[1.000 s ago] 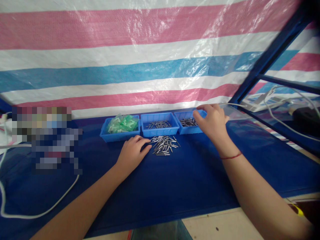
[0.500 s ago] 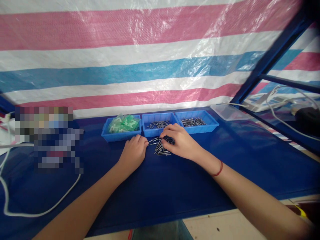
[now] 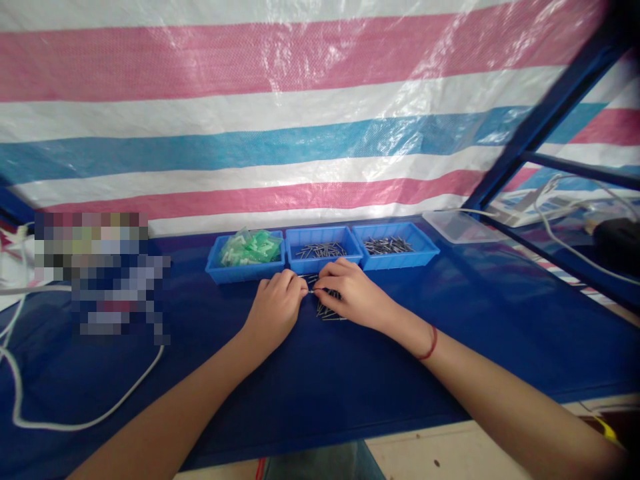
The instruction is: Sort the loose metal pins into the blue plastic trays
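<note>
My left hand (image 3: 277, 303) is closed, its thumb and fingertips pinching one end of a thin metal blind rivet (image 3: 311, 291). My right hand (image 3: 354, 291), with a red band at the wrist, pinches the other end, so the fingertips nearly meet. Under and beside the right fingers lies a loose pile of blind rivets (image 3: 327, 312) on the blue table (image 3: 300, 380), partly hidden by that hand. Behind the hands, the middle blue bin (image 3: 324, 235) and the right blue bin (image 3: 425, 250) both contain similar rivets.
The left blue bin (image 3: 245, 272) holds green and clear plastic bags (image 3: 253, 247). A clear plastic lid (image 3: 463, 227) lies at the back right, near a dark metal frame (image 3: 530, 147). A white cable (image 3: 95, 423) loops over the table's left side, near a blurred-out patch.
My right hand has come away from the pile towards my left hand. Its fingertips now meet the rivet that my left hand pinches. The left hand has shifted slightly right.
</note>
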The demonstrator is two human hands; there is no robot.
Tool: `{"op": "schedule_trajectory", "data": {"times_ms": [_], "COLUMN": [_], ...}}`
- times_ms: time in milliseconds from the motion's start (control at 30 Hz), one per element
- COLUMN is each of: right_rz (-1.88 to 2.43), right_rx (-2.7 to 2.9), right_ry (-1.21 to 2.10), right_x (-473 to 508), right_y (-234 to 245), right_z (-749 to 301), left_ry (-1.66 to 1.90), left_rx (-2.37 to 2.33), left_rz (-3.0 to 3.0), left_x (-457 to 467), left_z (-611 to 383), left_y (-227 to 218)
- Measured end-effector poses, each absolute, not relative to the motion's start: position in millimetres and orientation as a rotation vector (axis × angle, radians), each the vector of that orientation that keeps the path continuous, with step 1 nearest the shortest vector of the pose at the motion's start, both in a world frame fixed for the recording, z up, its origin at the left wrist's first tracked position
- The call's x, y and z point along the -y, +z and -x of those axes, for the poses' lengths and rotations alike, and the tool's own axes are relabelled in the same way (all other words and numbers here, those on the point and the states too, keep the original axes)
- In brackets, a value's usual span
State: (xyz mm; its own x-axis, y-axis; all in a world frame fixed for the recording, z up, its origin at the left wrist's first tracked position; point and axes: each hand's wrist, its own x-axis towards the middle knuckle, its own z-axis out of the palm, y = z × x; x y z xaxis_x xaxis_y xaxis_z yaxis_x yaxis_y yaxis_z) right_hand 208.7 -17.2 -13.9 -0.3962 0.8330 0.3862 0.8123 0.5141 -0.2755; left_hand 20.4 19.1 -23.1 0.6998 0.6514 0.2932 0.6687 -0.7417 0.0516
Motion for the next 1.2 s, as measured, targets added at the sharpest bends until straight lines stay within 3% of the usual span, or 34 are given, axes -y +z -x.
{"op": "schedule_trajectory", "data": {"times_ms": [100, 267, 367, 1200], "right_rz": [1.291, 1.13, 1.087, 1.032], "right_rx": [2.223, 1.982, 1.896, 1.848], "right_ry": [0.073, 0.295, 0.384, 0.399], "right_x": [17.9, 18.2, 19.8, 20.7], "right_y": [-11.3, -8.6, -8.2, -7.7], "right_z": [-208.0, -208.2, -206.4, -203.6], "left_ry": [-0.715, -1.511, -1.711, -1.705], "left_rx": [1.146, 1.493, 1.577, 1.383], "left_rz": [2.964, 3.147, 3.189, 3.161], "left_x": [-19.6, -18.7, -15.9, -12.8], "left_z": [-20.1, -22.2, -23.1, -21.3], "left_y": [-21.3, -22.1, -21.7, -18.5]}}
